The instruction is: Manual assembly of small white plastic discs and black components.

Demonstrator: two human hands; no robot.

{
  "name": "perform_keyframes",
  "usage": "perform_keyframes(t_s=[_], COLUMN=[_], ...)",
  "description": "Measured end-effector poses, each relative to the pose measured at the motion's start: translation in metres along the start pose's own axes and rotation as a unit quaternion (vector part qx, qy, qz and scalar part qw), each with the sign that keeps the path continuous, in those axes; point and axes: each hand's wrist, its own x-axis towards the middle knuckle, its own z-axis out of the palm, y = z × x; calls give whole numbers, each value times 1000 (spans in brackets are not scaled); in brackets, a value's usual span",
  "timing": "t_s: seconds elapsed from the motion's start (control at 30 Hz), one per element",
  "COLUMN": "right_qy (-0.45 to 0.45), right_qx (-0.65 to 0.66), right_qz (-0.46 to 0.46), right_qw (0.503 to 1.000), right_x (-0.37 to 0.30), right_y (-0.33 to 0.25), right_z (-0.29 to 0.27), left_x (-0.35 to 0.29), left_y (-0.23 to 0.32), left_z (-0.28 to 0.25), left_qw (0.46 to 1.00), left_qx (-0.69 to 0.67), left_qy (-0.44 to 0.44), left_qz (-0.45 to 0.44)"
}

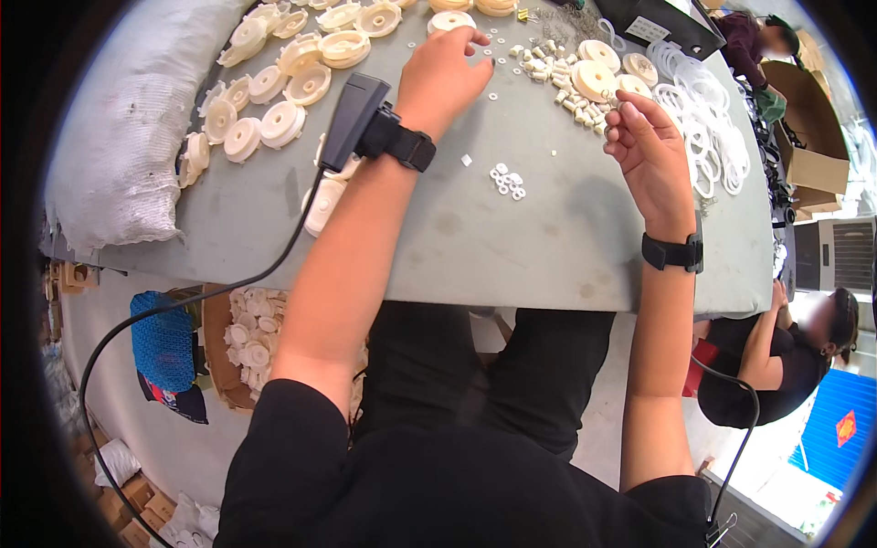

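Observation:
My left hand reaches over the table toward a cream round plastic part at the far side. Its thumb and forefinger are apart with nothing between them; whether the other fingertips touch the part I cannot tell. Raised above the right side of the table, my right hand has its thumb and fingertips pinched together. What sits in that pinch is too small to make out. Close to it lie cream discs and a heap of small cream pegs. Small white rings form a cluster between my forearms.
Many cream round housings cover the left of the table, beside a white woven sack. Clear white rings lie at right, below a black box. Under the table stands a carton of cream parts. Two people sit at right.

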Motion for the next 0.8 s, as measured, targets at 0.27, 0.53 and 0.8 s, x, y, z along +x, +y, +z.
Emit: perform_keyframes(t_s=[0.27, 0.53, 0.8], right_qy=[-10, -7, -10], right_qx=[-45, -55, -50], right_qz=[44, 43, 39], right_qw=[998, 998, 998], right_x=[-3, -3, -3], right_y=[-2, -2, -4], right_z=[1, -1, 1], left_x=[-6, 6, 29], left_y=[5, -2, -41], left_z=[-6, -18, -32], left_qw=[987, 989, 992], left_qx=[158, 133, -47], left_qy=[-10, 11, 110], left_qz=[29, -59, -50])
